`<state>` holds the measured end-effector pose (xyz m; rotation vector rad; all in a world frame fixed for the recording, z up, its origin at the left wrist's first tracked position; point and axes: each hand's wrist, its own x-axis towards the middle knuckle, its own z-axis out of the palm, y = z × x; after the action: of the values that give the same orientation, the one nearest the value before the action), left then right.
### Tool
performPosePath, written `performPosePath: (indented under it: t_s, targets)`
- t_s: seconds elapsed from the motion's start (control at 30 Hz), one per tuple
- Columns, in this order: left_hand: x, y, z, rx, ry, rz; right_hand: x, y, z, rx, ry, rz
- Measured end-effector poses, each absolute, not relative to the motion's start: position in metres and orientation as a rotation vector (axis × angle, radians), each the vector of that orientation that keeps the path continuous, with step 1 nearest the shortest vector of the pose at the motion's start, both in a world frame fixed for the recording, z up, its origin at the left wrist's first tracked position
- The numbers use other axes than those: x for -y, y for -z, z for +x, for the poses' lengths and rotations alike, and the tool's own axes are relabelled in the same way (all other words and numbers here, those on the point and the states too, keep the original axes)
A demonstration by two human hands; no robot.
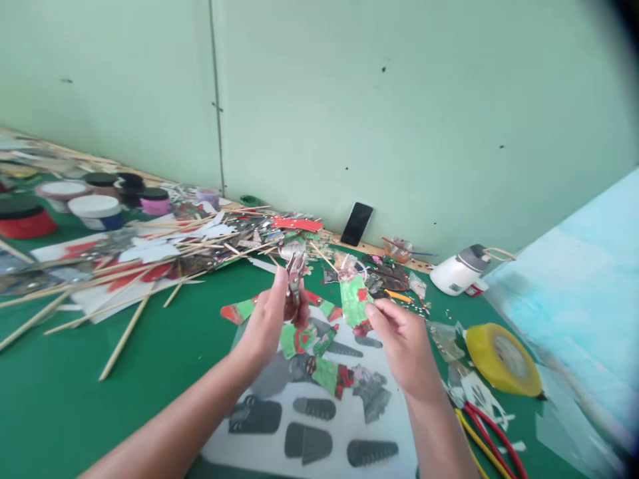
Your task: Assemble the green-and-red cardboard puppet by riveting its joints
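Note:
My left hand (279, 309) is closed around a metal plier-like tool (295, 273), its jaws pointing up and away from me; its exact kind is hard to make out. Between the thumb and fingers of my right hand (399, 329) is a flat green painted cut-out (353, 303) with a red patch, held upright to the right of the tool and apart from it. Below both hands lies a pale sheet (269, 456) bearing dark grey cut-out shapes (308, 442). Several green, red and grey painted pieces (327, 374) rest on its upper part.
Thin wooden sticks (124, 332) and paper scraps pile up at the left, near paint jars (97, 211). A phone (357, 223) leans on the wall. To the right are a white bottle (456, 271), a yellow tape measure (502, 359) and red and yellow handles (492, 439).

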<state>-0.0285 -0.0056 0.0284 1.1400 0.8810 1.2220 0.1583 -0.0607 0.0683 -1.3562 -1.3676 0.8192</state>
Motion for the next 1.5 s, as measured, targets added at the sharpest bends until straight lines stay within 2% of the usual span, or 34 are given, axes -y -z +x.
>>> performPosePath:
  t_s: [0.23, 0.43, 0.6, 0.73, 0.83, 1.1, 1.33, 1.5]
  targets:
    - [0.007, -0.034, -0.032, -0.581, -1.095, 0.949, 0.073, -0.068, 0.147, 1.584, -0.861, -1.375]
    - [0.008, -0.029, -0.031, -0.582, -1.031, 0.957, 0.074, -0.064, 0.150, 1.647, -0.879, -1.418]
    - [0.007, -0.029, -0.030, -0.603, -1.016, 0.984, 0.068, -0.059, 0.154, 1.352, -0.834, -1.357]
    - [0.009, -0.028, -0.027, -0.630, -0.955, 1.040, 0.057, -0.057, 0.150, 1.022, -0.996, -1.148]
    - [0.011, -0.026, -0.024, -0.656, -1.008, 0.971, 0.054, -0.052, 0.139, 0.973, -1.081, -0.998]
    - [0.019, -0.022, -0.015, -0.725, -0.984, 1.134, 0.054, -0.026, 0.124, 0.960, -0.740, -1.294]
    - [0.021, -0.009, -0.006, -1.095, -0.863, 1.562, 0.050, -0.047, 0.146, 0.823, -0.585, -1.236]
    - [0.024, 0.000, -0.003, -1.140, -0.902, 1.828, 0.052, -0.052, 0.152, 0.843, -0.559, -1.254]
